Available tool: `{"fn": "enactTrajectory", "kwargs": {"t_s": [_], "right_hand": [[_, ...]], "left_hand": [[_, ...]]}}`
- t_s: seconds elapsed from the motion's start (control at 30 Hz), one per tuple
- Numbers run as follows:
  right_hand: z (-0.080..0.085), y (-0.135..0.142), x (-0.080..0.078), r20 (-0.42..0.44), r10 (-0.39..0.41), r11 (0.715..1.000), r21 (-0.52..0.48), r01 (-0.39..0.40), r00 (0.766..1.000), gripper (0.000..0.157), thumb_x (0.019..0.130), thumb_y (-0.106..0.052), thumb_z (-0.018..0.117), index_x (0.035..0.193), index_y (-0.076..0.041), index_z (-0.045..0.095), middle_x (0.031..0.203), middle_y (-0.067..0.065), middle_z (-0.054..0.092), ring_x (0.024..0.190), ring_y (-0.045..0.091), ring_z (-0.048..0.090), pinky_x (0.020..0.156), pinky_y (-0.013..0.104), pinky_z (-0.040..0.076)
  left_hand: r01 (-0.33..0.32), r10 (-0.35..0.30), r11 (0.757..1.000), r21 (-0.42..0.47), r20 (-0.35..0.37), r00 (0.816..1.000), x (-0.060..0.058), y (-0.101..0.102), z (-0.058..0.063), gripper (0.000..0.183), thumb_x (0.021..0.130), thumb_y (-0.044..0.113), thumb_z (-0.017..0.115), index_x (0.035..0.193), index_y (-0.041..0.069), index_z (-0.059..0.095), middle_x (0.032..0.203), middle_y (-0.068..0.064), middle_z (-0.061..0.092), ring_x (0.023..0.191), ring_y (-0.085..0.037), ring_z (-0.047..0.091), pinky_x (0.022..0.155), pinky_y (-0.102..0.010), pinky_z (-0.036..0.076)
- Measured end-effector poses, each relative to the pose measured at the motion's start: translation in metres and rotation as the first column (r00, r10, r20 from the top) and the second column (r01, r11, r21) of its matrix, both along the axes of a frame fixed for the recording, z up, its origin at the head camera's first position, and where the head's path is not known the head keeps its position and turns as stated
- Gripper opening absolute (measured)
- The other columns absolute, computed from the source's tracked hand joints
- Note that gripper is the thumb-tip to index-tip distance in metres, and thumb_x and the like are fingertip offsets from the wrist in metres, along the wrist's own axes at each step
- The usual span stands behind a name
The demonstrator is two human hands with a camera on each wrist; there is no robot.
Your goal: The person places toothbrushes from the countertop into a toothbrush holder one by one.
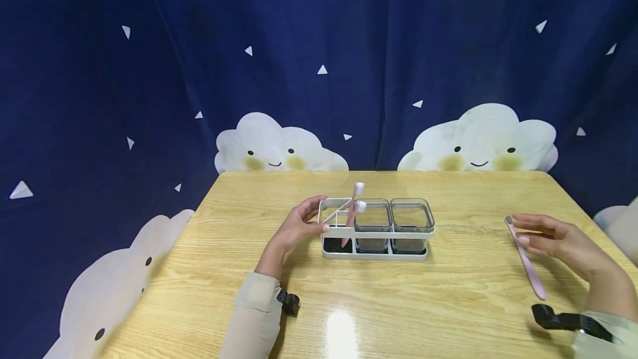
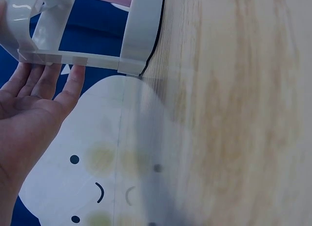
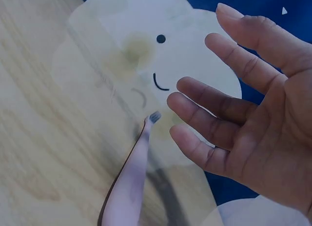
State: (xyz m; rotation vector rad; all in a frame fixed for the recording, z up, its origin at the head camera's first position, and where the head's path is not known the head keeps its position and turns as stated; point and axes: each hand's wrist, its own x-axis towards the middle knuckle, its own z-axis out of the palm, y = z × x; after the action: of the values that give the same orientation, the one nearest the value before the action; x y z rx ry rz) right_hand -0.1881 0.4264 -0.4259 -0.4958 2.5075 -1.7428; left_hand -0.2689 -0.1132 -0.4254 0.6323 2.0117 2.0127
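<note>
My left hand (image 1: 300, 226) grips the left end of a white toothbrush holder (image 1: 379, 235), thumb at the front and fingers toward the back; the left wrist view shows the fingertips against its end frame (image 2: 87, 60). Two pink toothbrushes (image 1: 351, 212) lean upright in the holder's left part. Two clear grey cups (image 1: 372, 215) sit in its middle and right slots. Over at the right, a pale pink toothbrush (image 1: 526, 263) with a grey head lies on the table. My right hand (image 1: 563, 240) hovers beside it, fingers spread and apart from it in the right wrist view.
The light wooden table (image 1: 199, 281) reaches back to a dark blue curtain (image 1: 299, 26) with white triangles and smiling clouds. Black camera straps sit on both wrists. A bright glare spot lies on the front of the table.
</note>
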Motion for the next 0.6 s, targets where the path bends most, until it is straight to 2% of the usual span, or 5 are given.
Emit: {"fn": "enactTrajectory", "kwargs": {"t_s": [0.2,0.3,0.4,0.47,0.6], "right_hand": [[-0.006,0.007,0.0,0.083,-0.101,0.994,0.051,0.097,0.991,0.044,0.091,-0.002,0.057,0.133,-0.01,0.049,0.114,-0.026,0.053,0.094,-0.003,0.056,0.069,0.026,0.052],[-0.009,0.011,0.001,0.1,-0.115,0.993,0.053,0.11,0.988,0.044,0.091,-0.003,0.057,0.134,-0.01,0.048,0.113,-0.027,0.052,0.093,-0.005,0.055,0.068,0.025,0.051],[-0.015,0.014,0.001,0.135,-0.113,0.993,-0.002,0.114,0.984,0.044,0.091,-0.002,0.057,0.132,-0.014,0.05,0.112,-0.025,0.054,0.093,-0.005,0.055,0.069,0.023,0.051],[-0.019,0.016,0.0,0.169,-0.076,0.991,-0.095,0.093,0.983,0.044,0.091,0.001,0.056,0.131,-0.016,0.052,0.112,-0.021,0.056,0.094,-0.002,0.056,0.071,0.024,0.051],[-0.025,0.018,-0.001,0.207,-0.048,0.982,-0.171,0.085,0.977,0.047,0.089,0.004,0.056,0.13,-0.02,0.054,0.11,-0.013,0.058,0.094,0.002,0.058,0.073,0.025,0.052]], "left_hand": [[0.009,-0.009,1.0,0.009,-0.008,1.0,-0.002,0.0,-0.002,0.072,0.077,-0.009,0.068,0.14,-0.004,0.034,0.137,-0.02,0.042,0.128,-0.042,0.032,0.095,-0.034,0.04],[0.006,-0.006,1.0,0.012,-0.013,1.0,-0.003,0.0,-0.003,0.07,0.077,-0.008,0.068,0.139,-0.003,0.036,0.135,-0.019,0.044,0.127,-0.042,0.033,0.094,-0.034,0.041],[0.003,-0.003,1.0,0.023,-0.018,1.0,-0.003,0.0,-0.003,0.069,0.076,-0.009,0.069,0.138,0.0,0.039,0.133,-0.018,0.046,0.126,-0.042,0.034,0.092,-0.034,0.042],[0.003,-0.002,1.0,0.025,-0.022,1.0,-0.003,0.0,-0.003,0.068,0.075,-0.01,0.068,0.137,0.0,0.04,0.133,-0.018,0.047,0.126,-0.042,0.035,0.091,-0.033,0.043],[0.002,-0.001,1.0,0.027,-0.019,1.0,-0.003,0.0,-0.002,0.068,0.075,-0.011,0.068,0.137,0.0,0.041,0.133,-0.018,0.046,0.126,-0.042,0.035,0.091,-0.033,0.044]]}}
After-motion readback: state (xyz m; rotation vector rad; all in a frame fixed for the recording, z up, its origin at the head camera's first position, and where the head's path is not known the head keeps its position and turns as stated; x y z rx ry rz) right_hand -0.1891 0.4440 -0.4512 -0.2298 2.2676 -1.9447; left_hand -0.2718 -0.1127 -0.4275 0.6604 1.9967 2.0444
